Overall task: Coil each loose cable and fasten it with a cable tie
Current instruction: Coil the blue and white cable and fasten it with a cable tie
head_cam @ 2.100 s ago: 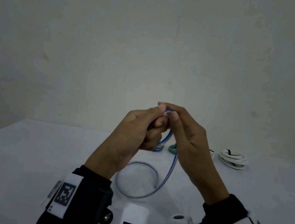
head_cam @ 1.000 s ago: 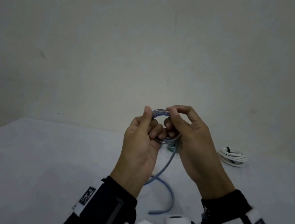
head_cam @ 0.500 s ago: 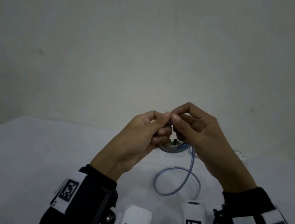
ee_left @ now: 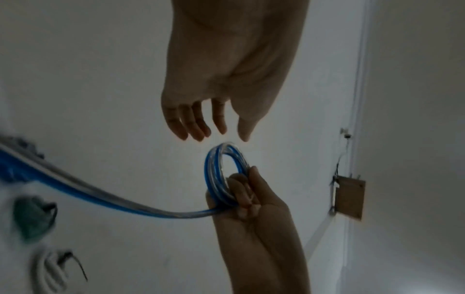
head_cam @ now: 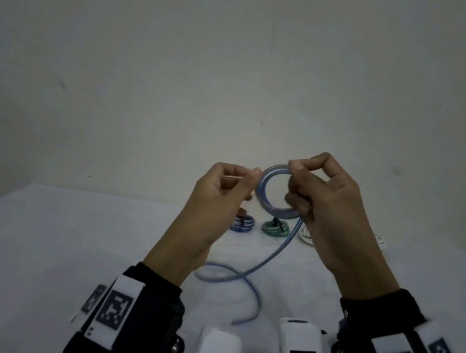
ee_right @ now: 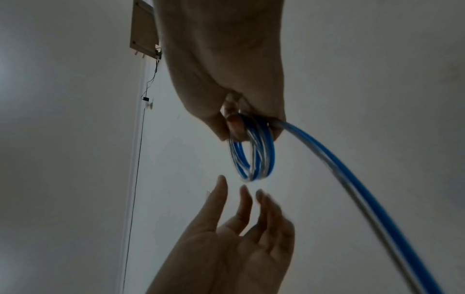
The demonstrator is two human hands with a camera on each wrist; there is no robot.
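A blue and clear cable is wound into a small coil (head_cam: 263, 194) held up above the white table (head_cam: 56, 254). My right hand (head_cam: 297, 184) grips the coil's right side between thumb and fingers, and the right wrist view shows this coil (ee_right: 254, 157) hanging from that hand (ee_right: 235, 123). The cable's loose tail (head_cam: 260, 262) drops from the coil and curls on the table. My left hand (head_cam: 252, 176) hovers just left of the coil. In the left wrist view its fingers (ee_left: 198, 129) are straight and relaxed, a little off the coil (ee_left: 221, 169), holding nothing.
At the back of the table lie tied coils: a blue one (head_cam: 242, 224), a green one (head_cam: 275, 229) and a white one (head_cam: 306, 236), part hidden by my right hand. A wooden box (ee_left: 348, 197) hangs on the wall beyond.
Half a second ago both hands pinched the cable together. Now my left hand has let go and opened, and my right hand alone holds the coil, raised and turned face-on.
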